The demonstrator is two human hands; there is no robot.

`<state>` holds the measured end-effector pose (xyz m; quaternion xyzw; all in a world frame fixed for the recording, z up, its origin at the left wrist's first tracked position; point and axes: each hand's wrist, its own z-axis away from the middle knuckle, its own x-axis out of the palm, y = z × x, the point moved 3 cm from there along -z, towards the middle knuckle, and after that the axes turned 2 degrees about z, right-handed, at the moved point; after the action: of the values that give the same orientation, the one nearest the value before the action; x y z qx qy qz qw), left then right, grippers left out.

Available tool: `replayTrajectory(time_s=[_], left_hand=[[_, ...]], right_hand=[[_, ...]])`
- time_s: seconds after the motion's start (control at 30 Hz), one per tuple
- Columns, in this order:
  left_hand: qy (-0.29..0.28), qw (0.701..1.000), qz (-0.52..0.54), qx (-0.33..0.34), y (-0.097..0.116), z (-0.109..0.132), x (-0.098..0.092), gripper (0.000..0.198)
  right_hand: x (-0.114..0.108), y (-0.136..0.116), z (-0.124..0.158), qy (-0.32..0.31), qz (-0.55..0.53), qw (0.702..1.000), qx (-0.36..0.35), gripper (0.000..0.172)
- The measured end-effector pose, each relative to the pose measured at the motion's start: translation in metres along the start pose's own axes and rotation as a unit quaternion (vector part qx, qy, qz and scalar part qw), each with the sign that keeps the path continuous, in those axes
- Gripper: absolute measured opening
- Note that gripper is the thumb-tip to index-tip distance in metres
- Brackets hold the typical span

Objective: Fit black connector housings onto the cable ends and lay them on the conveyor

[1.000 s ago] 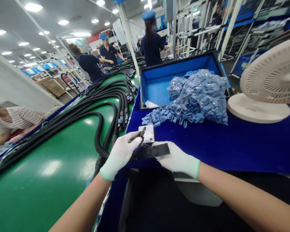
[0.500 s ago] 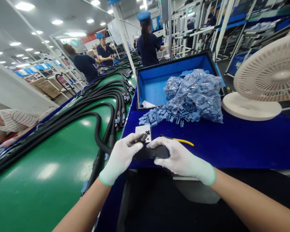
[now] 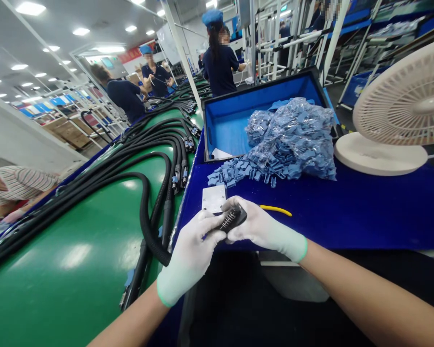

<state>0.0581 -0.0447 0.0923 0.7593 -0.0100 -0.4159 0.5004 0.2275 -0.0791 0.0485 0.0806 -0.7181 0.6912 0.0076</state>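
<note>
Both my hands wear white gloves and meet at the near edge of the blue table (image 3: 347,207). My left hand (image 3: 190,255) and my right hand (image 3: 264,229) are both closed on a small black connector (image 3: 231,218) with a ribbed end, at the end of a black corrugated cable (image 3: 150,236) that bends down from the green conveyor (image 3: 75,250). A small white plate (image 3: 214,198) lies on the table just beyond my fingers. A yellow-handled tool (image 3: 277,209) lies right of my right hand.
A heap of small blue plastic parts in clear bags (image 3: 289,142) spills from an open blue box (image 3: 235,115). A white fan (image 3: 401,111) stands at the right. Several black cables lie along the conveyor. Other people in dark blue work farther along the line; one person in stripes sits at left.
Both hands have drawn closer together and now hold the connector turned end-on. The flat black piece that lay under my right hand no longer shows. The cable loop has pulled nearer.
</note>
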Motion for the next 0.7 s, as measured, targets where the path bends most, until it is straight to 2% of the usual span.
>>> replayTrajectory(time_s=[0.13,0.17,0.27,0.33,0.37,0.47,0.5,0.53,0.6,0.7], left_hand=[[0.023,0.996,0.049,-0.074,0.002,0.003,0.008,0.034],[0.023,0.996,0.043,-0.073,0.003,0.003,0.009,0.032],[0.012,1.0,-0.022,0.011,0.004,0.001,0.007,0.022],[-0.022,0.999,-0.017,0.045,-0.004,-0.002,0.005,0.019],[-0.042,0.999,0.011,0.032,-0.011,-0.006,0.004,0.027],[-0.077,0.987,0.123,-0.074,-0.036,-0.017,0.006,0.084],[-0.08,0.982,0.144,-0.096,-0.042,-0.019,0.008,0.096],[-0.077,0.98,0.15,-0.105,-0.045,-0.02,0.009,0.1],[-0.039,0.989,0.107,-0.098,-0.046,-0.017,0.009,0.088],[0.042,0.997,-0.035,-0.049,-0.034,0.005,0.004,0.033]], right_hand=[[0.0,0.0,0.003,-0.02,-0.047,0.998,0.033,0.053],[0.0,-0.001,0.004,-0.024,-0.058,0.997,0.036,0.053],[0.0,-0.007,0.007,-0.032,-0.054,0.998,0.028,0.051],[0.001,-0.011,0.011,-0.032,-0.029,0.999,0.026,0.048],[0.002,-0.012,0.013,-0.03,-0.016,0.999,0.026,0.046],[0.006,-0.01,0.018,-0.019,-0.011,1.0,0.022,0.039],[0.008,-0.008,0.019,-0.014,-0.018,1.0,0.018,0.037],[0.009,-0.005,0.019,-0.005,-0.026,1.0,0.015,0.037],[0.009,0.002,0.019,0.03,-0.046,0.998,0.012,0.039],[0.01,0.01,0.02,0.113,-0.122,0.986,0.011,0.043]])
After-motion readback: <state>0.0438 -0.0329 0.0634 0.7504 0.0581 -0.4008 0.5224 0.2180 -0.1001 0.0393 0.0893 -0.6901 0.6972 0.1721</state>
